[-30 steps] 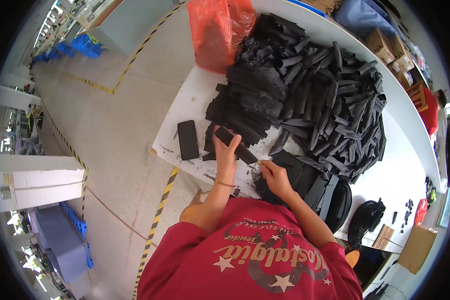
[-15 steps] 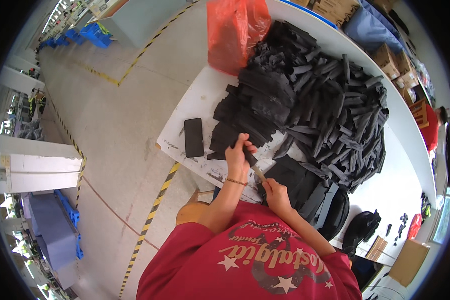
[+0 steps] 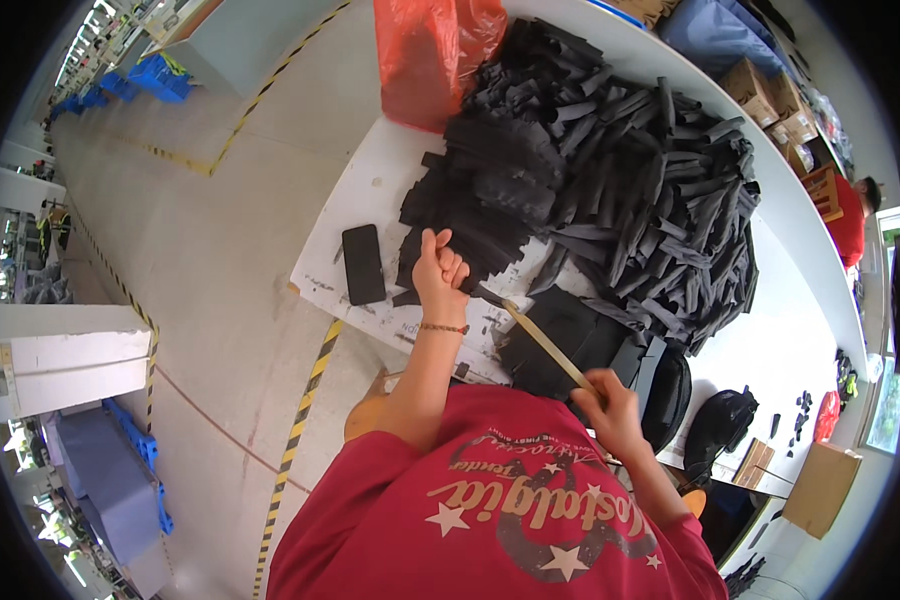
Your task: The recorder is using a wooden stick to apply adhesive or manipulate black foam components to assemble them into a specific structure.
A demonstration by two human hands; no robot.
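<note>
My left hand (image 3: 440,272) is closed above the near edge of the table, gripping a short dark strip (image 3: 486,294) whose end shows beside the wrist. From that end a narrow tan strip (image 3: 550,346) runs, pulled straight, down to my right hand (image 3: 612,410). The fingers of my right hand pinch its other end. Just beyond my left hand lies a layered stack of flat black strips (image 3: 470,225). A large heap of loose, curled black strips (image 3: 660,210) spreads to its right. Flat black sheets (image 3: 560,340) lie under the tan strip.
A black phone (image 3: 363,264) rests on the white table (image 3: 325,230) at left. A red plastic bag (image 3: 425,70) stands at the far end. Black bags (image 3: 720,430) lie to the right. A wooden stool (image 3: 368,412) is by my left arm. Another person in red (image 3: 852,220) is at far right.
My right hand has moved right and nearer to me, away from my left hand. A much longer length of the tan strip now shows between them. The view has shifted slightly.
</note>
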